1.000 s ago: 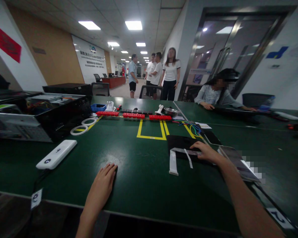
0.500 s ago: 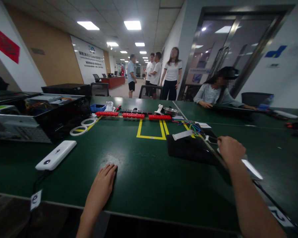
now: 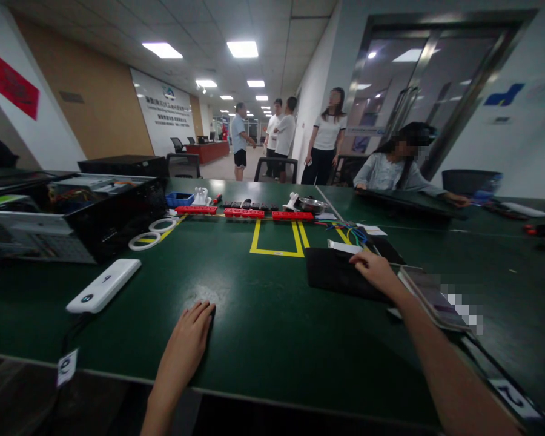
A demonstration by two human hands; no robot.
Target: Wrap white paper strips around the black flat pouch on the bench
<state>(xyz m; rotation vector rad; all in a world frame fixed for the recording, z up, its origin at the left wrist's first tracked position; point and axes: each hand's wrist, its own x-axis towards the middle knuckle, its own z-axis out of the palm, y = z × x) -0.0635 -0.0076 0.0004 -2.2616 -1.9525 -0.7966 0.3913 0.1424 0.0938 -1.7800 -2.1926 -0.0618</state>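
My left hand (image 3: 186,342) lies palm down on the green table (image 3: 254,339), its fingers stretched out and nothing visible in them. Across the black mat (image 3: 327,275) reaches my right hand (image 3: 376,275), fingers curled at the right end of a flat white strip (image 3: 343,246). The fingertips look closed on that strip, though their undersides are hidden. Beyond them, thin coloured wires (image 3: 356,235) lie in a tangle. Beside my right forearm rests a flat, pale-edged device (image 3: 436,297) with a black cable.
A white power bank (image 3: 104,286) and an open computer case (image 3: 113,212) are at left. Two white rings (image 3: 144,241) lie nearby. Red blocks (image 3: 244,212) line up behind yellow tape (image 3: 277,252). A seated person (image 3: 390,169) is across the table; several people stand behind.
My right hand has moved left from the flat device to the white strip. The strip has shifted slightly right and turned. My left hand stays put.
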